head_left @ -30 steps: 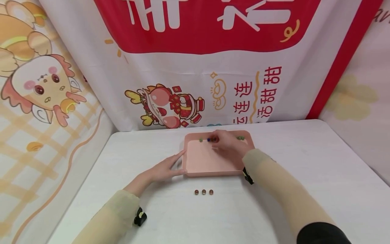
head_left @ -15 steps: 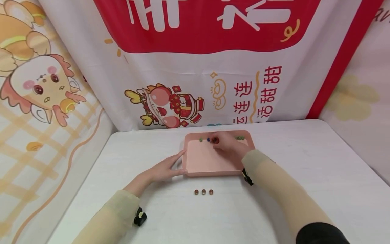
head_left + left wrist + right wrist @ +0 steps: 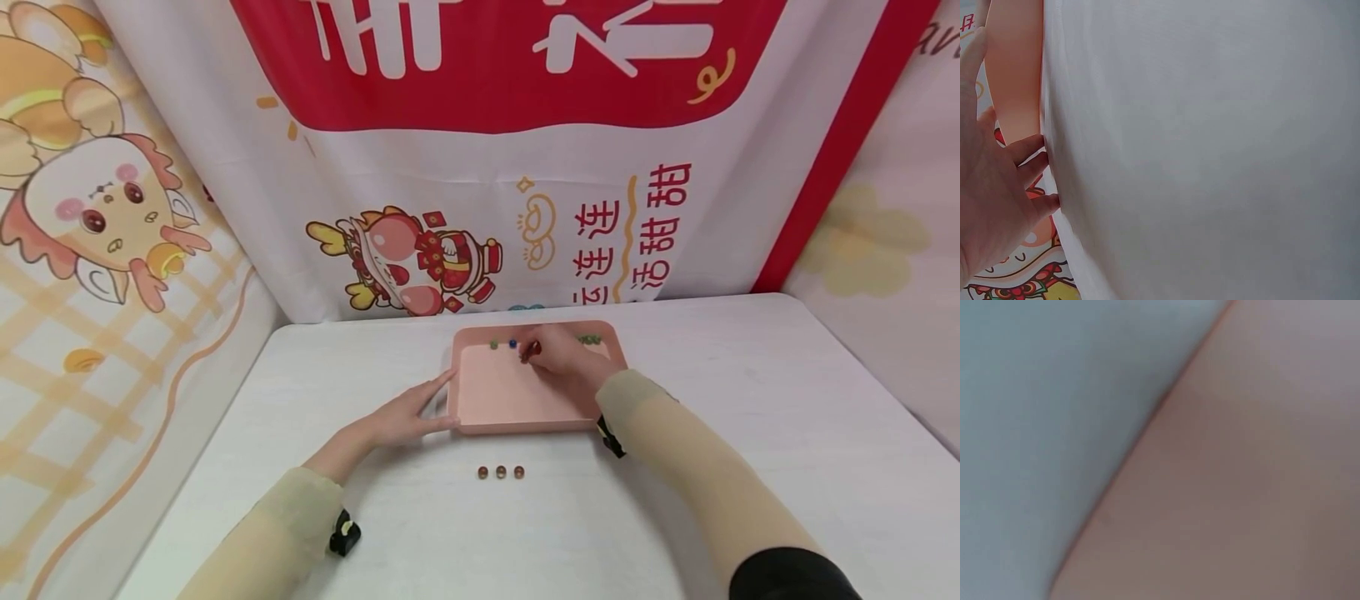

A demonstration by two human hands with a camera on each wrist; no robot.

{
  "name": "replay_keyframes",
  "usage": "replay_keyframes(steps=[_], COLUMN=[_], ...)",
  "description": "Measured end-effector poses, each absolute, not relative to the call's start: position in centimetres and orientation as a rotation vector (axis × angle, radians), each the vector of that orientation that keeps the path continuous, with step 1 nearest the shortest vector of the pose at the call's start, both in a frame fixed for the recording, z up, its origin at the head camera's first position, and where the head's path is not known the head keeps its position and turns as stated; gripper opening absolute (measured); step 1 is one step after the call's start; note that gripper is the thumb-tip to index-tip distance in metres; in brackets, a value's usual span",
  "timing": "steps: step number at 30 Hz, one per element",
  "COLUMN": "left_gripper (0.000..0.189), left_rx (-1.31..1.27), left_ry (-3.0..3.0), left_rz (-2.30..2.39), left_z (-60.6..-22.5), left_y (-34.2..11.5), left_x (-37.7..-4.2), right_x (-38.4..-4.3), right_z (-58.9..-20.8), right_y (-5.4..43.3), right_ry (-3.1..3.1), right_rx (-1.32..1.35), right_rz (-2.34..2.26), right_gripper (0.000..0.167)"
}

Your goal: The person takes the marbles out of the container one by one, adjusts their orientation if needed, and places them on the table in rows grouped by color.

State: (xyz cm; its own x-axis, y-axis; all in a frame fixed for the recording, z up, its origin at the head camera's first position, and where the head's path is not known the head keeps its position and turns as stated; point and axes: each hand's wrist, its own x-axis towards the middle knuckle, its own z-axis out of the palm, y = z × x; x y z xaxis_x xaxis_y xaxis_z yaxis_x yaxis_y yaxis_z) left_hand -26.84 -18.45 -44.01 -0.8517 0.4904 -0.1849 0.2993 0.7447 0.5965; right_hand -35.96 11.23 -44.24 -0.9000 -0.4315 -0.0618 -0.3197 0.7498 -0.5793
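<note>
Head view: right hand (image 3: 562, 348) pinches dark red marbles (image 3: 531, 351), count unclear, above pink tray (image 3: 495, 392), farther from blue marble (image 3: 513, 343) than one second ago; left hand (image 3: 401, 417), fingers extended, touches tray's side.

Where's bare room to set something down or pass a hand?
Free: table right of the tray, beyond the right sleeve; visible tray floor between left rim and right hand. Crowded: tray's far side, with blue marble, green marbles and right hand; left rim, at left hand; table nearside, three brown marbles.
</note>
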Motion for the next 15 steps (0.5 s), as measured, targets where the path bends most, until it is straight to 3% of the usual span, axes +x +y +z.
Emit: replay_keyframes(steps=[5,15], left_gripper=[0.087,0.086], left_rx=[0.611,0.628], left_ry=[2.62,2.614], left_rz=[0.8,0.819], left_z=[-44.07,-44.27], left_y=[-18.47,-18.57], left_x=[-26.89,-26.93], right_x=[-35.85,-35.34], right_z=[-44.1,-43.43], right_y=[10.94,10.51], right_ry=[2.719,2.732], right_rx=[-0.646,-0.705], right_rz=[-0.882,-0.805], right_gripper=[0.022,0.011])
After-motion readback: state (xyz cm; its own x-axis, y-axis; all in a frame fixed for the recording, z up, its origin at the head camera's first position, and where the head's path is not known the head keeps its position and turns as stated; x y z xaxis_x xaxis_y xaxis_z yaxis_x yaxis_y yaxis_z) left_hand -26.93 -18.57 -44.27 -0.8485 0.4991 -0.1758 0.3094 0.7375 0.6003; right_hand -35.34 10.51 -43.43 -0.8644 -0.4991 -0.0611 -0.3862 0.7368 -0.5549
